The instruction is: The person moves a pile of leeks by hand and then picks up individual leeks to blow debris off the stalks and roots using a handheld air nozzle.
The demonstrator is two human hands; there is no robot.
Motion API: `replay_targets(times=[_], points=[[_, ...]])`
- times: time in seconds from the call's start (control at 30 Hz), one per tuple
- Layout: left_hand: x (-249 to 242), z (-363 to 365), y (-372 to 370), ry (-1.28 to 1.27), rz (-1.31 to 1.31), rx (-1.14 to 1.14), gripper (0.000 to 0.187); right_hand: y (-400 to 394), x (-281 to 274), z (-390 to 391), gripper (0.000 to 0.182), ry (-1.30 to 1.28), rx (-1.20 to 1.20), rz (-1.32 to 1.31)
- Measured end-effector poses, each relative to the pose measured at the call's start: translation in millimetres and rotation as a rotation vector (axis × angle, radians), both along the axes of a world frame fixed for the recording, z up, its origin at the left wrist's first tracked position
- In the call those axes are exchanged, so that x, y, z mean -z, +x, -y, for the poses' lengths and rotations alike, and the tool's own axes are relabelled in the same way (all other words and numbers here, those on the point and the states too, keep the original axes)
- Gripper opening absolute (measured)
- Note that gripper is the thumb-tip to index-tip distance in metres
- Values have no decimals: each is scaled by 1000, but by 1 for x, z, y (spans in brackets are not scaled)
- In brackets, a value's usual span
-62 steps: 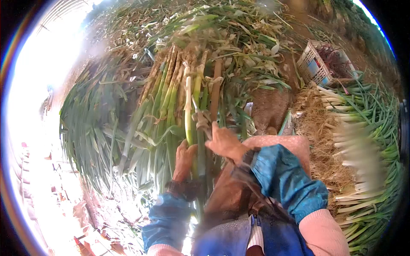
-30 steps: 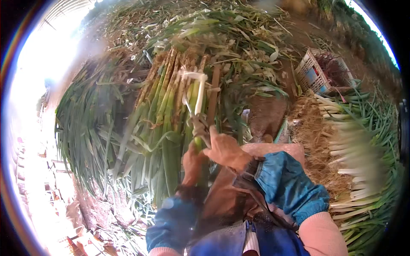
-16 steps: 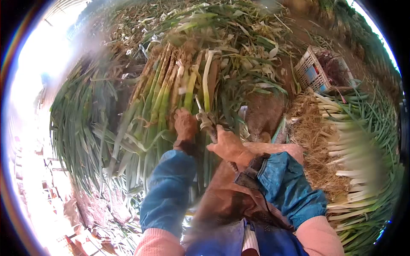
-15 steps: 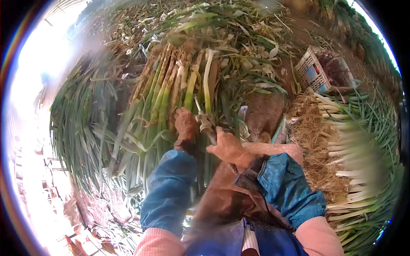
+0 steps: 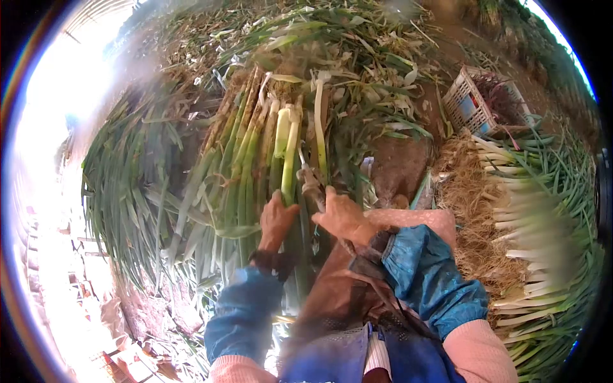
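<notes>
In the middle, my left hand (image 5: pixel 277 222) rests on the green leaves of a leek (image 5: pixel 290 156), thumb spread; whether its fingers grip the leaves is hard to see. Just to the right, my right hand (image 5: pixel 348 218) is closed round an air nozzle tool (image 5: pixel 313 185), whose thin metal tip points up beside the leek stalks. A row of leeks with brown, soil-covered stalks (image 5: pixel 246 121) lies to the left of both hands, roots away from me. One pale stalk (image 5: pixel 320 121) lies beyond the tool tip.
A white plastic crate (image 5: pixel 476 105) stands at the upper right. Below it is a long row of cleaned leeks (image 5: pixel 511 220) with tan roots (image 5: pixel 469 210). Loose leaves and peelings (image 5: pixel 357 38) cover the far ground. Part of a brown apron (image 5: pixel 332 287) spreads over my lap.
My left hand has moved down toward me along the leaves, its thumb now spread. A pale green leek stalk shows more fully above it. My right hand and the tool have barely shifted.
</notes>
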State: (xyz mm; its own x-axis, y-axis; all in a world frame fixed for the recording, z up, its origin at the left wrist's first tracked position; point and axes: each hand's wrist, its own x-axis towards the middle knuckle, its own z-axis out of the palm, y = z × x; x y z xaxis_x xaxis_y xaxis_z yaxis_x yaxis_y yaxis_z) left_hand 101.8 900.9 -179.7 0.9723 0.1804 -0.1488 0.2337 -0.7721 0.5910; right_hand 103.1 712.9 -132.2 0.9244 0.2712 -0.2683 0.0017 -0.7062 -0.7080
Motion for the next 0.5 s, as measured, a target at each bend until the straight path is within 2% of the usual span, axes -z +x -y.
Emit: replay_targets(times=[0.1, 0.2, 0.37, 0.5], points=[[-17, -2, -28, -106, -43, -7, 43, -28, -11, 1, 49, 69, -58, -88], [-15, -17, -52, -230, -57, 7, 46, -28, -2, -6, 50, 1, -38, -75], [-27, -18, -81, -347, -81, -33, 54, 20, 13, -20, 44, 12, 11, 33], [-15, -27, -96, -286, -32, -14, 51, 36, 19, -26, 43, -49, 16, 99]])
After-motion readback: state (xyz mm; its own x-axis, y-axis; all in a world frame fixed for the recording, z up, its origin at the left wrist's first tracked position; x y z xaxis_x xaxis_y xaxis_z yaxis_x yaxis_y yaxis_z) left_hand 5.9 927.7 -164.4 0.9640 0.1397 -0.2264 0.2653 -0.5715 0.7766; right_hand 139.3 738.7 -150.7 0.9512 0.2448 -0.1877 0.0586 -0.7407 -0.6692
